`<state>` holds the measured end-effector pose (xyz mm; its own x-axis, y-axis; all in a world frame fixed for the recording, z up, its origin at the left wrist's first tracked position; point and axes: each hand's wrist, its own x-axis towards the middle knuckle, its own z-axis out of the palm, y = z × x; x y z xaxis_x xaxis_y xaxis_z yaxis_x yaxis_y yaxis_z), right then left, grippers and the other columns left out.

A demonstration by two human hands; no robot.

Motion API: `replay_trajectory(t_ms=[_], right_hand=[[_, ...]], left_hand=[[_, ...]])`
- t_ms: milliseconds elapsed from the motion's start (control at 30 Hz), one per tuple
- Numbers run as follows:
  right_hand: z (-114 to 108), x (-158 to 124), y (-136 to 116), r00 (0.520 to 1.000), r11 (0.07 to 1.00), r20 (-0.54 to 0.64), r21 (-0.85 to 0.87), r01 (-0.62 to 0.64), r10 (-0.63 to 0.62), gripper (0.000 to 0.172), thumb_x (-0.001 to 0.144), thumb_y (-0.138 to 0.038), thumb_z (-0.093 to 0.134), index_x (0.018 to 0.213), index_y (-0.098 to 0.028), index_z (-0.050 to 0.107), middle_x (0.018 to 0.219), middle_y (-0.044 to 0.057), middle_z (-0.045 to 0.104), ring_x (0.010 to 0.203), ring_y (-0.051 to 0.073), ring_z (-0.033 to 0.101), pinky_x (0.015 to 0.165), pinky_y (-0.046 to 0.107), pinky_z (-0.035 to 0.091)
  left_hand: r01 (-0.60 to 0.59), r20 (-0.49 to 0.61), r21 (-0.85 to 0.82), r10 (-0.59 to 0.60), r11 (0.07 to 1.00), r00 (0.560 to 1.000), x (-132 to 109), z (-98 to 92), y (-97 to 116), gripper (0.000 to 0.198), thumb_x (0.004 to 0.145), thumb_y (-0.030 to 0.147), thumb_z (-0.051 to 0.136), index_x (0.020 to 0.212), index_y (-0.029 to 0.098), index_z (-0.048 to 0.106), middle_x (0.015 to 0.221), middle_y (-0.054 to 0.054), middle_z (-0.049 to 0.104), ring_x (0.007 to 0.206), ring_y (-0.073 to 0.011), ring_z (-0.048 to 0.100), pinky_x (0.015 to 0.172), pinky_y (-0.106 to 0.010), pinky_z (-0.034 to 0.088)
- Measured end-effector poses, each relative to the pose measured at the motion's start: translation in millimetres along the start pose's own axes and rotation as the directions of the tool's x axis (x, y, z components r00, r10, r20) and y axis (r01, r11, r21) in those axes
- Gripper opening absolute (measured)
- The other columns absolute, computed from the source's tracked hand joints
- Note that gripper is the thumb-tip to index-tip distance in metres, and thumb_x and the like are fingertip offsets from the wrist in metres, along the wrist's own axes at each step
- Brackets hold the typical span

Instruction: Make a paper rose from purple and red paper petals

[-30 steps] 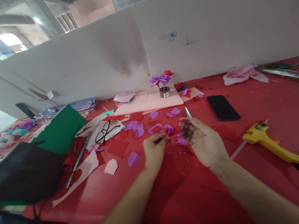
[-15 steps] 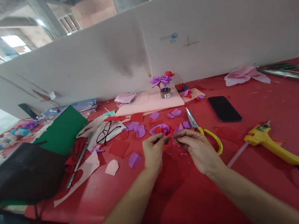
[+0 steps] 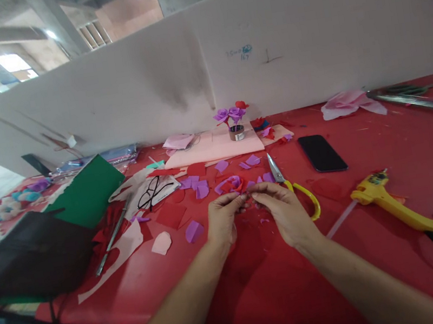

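A red and purple paper flower (image 3: 233, 184) sits at the fingertips of my left hand (image 3: 222, 218), which is closed in a pinch at its lower edge. Close beside it, my right hand (image 3: 283, 209) is also closed, thumb and forefinger pressed together and nearly touching the left fingertips. What the right fingers grip is too small to make out. Scissors (image 3: 301, 192) with yellow handles lie just beyond my right hand. Purple paper pieces (image 3: 201, 189) and a red paper square (image 3: 171, 216) are scattered to the left of the hands.
A small pot (image 3: 237, 133) of purple and red paper flowers stands at the back on pink sheets (image 3: 206, 150). To the right lie a black phone (image 3: 322, 153) and a yellow glue gun (image 3: 395, 202). Glasses (image 3: 153, 192), tweezers (image 3: 113, 236) and a dark bag (image 3: 34, 256) are left.
My right fingertips have come closer to my left ones, and the red part of the flower shows more. The view has shifted slightly.
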<state>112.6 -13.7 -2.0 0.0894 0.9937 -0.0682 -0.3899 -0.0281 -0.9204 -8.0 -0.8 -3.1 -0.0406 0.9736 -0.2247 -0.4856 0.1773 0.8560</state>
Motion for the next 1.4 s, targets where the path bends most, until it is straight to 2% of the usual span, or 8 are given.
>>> replay_trajectory(t_ms=[233,500,667,900,1067,1167,1267,1400], right_hand=[[-2,0,6,0.997,0.997,0.004,-0.017,0.08,-0.08,0.011,0.069,-0.028,0.077,0.079,-0.024,0.076,0.081,0.0,0.071,0.078,0.017,0.062,0.08,0.034,0.049],[-1,-13,14,0.972,0.962,0.063,-0.14,0.235,-0.228,0.019,0.078,-0.025,0.072,0.095,-0.031,0.078,0.105,0.001,0.069,0.102,0.019,0.062,0.094,0.037,0.05],[2,-18,17,0.958,0.918,0.026,-0.28,0.282,-0.286,0.02,0.08,-0.03,0.071,0.1,-0.03,0.077,0.112,0.005,0.065,0.103,0.022,0.062,0.089,0.038,0.053],[7,-28,8,0.851,0.737,0.103,-0.454,0.501,-0.515,0.023,0.084,-0.021,0.063,0.097,-0.032,0.078,0.106,0.006,0.069,0.098,0.024,0.064,0.09,0.043,0.051],[0,-20,1,0.904,0.829,0.023,-0.39,0.401,-0.427,0.018,0.081,-0.02,0.06,0.08,-0.028,0.077,0.089,0.004,0.071,0.089,0.022,0.064,0.086,0.039,0.049],[-4,-7,-5,0.973,0.968,-0.098,-0.16,0.192,-0.209,0.009,0.074,-0.028,0.067,0.077,-0.025,0.075,0.081,0.002,0.071,0.078,0.02,0.063,0.075,0.034,0.05],[-8,3,-12,0.997,1.0,-0.082,-0.013,0.014,-0.015,0.018,0.067,-0.037,0.074,0.076,-0.022,0.074,0.075,0.002,0.069,0.07,0.017,0.061,0.064,0.03,0.047],[-8,4,-17,0.995,0.974,0.006,-0.204,0.097,-0.098,0.021,0.069,-0.041,0.077,0.075,-0.021,0.072,0.069,0.0,0.066,0.062,0.014,0.055,0.062,0.029,0.044]], left_hand=[[-0.091,-0.005,0.08,0.092,0.993,0.996,-1,0.6,-3,0.012,0.05,0.019,0.081,0.06,0.014,0.074,0.058,-0.003,0.07,0.053,-0.01,0.06,0.06,-0.024,0.048],[-0.235,-0.066,0.159,0.248,0.959,0.967,0,-3.5,-8,0.005,0.059,0.017,0.074,0.063,0.017,0.076,0.061,-0.003,0.072,0.058,-0.0117,0.061,0.063,-0.024,0.049],[-0.279,-0.031,0.17,0.288,0.945,0.957,0,-5.6,-12,0.008,0.062,0.017,0.073,0.068,0.017,0.078,0.065,-0.003,0.074,0.061,-0.0132,0.062,0.066,-0.026,0.05],[-0.333,0.011,0.142,0.335,0.932,0.942,2,-9.9,-14,0.012,0.063,0.01,0.066,0.064,0.018,0.076,0.06,0.002,0.067,0.06,-0.0104,0.054,0.064,-0.023,0.045],[-0.359,-0.021,0.196,0.37,0.912,0.929,2,-8.0,-9,0.011,0.063,0.011,0.067,0.063,0.017,0.076,0.059,0.001,0.067,0.06,-0.0114,0.055,0.063,-0.024,0.045],[-0.38,-0.014,0.268,0.398,0.885,0.917,3,-7.2,-7,0.01,0.063,0.013,0.068,0.064,0.017,0.077,0.061,0.0,0.069,0.061,-0.0131,0.058,0.064,-0.025,0.047],[-0.41,0.03,0.354,0.429,0.84,0.903,6,-10.1,-10,0.016,0.063,0.009,0.066,0.066,0.02,0.078,0.067,-0.001,0.072,0.065,-0.0145,0.062,0.066,-0.026,0.049],[-0.461,0.114,0.467,0.466,0.755,0.877,7,-13.4,-11,0.024,0.067,0.006,0.062,0.066,0.023,0.078,0.071,-0.001,0.075,0.066,-0.015,0.065,0.068,-0.025,0.05]])
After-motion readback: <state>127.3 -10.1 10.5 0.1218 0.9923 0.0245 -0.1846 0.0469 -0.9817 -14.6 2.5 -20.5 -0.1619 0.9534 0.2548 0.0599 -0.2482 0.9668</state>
